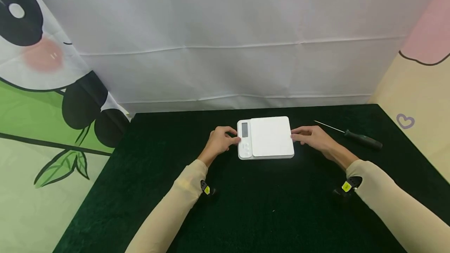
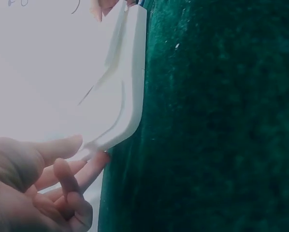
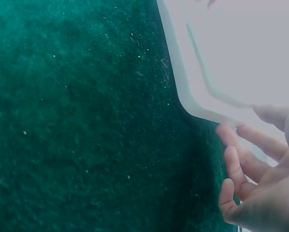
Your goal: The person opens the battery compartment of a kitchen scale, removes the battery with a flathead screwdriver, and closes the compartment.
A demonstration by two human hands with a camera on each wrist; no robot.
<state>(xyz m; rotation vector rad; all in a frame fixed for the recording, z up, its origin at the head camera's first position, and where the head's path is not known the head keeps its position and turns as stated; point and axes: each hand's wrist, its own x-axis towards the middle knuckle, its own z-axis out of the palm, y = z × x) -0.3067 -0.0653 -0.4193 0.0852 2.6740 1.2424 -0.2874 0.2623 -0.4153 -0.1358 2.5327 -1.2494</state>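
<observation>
A white digital kitchen scale [image 1: 271,137] sits on the dark green cloth, its small grey display and buttons toward the left. At its left edge, my left hand [image 1: 219,142] pinches it. In the left wrist view, that thumb [image 2: 65,147] lies on the scale's upper side and fingertips are at the edge below. The right hand [image 1: 314,139] pinches the opposite edge. From the right wrist, its thumb [image 3: 272,115] shows over the top of the scale [image 3: 193,92], with fingers curled beside and beneath the rim. Glare washes out the top surface in both wrist views.
A screwdriver [image 1: 363,139] with a dark handle and thin metal shaft lies right of the scale, just beyond the right hand. The green-covered table [image 1: 267,214] meets a white cloth backdrop [image 1: 225,73] behind. Printed cartoon cloths [image 1: 70,175] hang at both sides.
</observation>
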